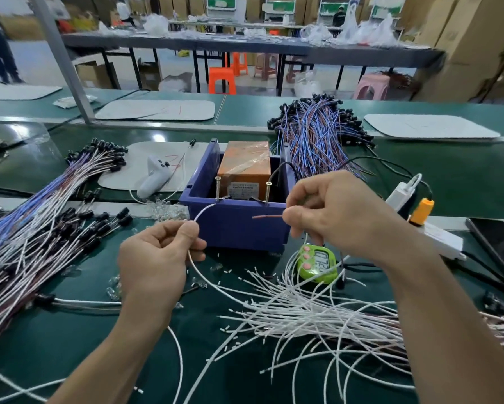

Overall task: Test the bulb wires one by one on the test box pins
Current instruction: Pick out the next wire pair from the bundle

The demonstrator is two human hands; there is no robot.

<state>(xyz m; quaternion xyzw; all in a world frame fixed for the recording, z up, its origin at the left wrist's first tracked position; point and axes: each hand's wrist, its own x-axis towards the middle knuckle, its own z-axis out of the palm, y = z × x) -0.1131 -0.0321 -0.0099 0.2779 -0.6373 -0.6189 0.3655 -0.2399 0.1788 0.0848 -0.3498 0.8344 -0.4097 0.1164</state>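
White wire (204, 209) arcs up from the pinching thumb and forefinger of the left hand (154, 258) to the base of the left pin (217, 188) on the blue test box (239, 228). The right hand (329, 211) pinches a reddish wire end (266, 217), which juts leftward from its fingertips, below the right pin (268, 191) and apart from it.

— What stands under the long grey table (113, 42)?
— Orange stools (222, 80) beneath its middle, and a pink stool (373, 86) in front of its right end, on a pale floor (32, 65).
— And around it?
— Cardboard boxes (475, 45) right of it and behind it. Clear plastic bags (373, 32) lie on top, and a grey metal post (62, 62) leans in front of its left end.
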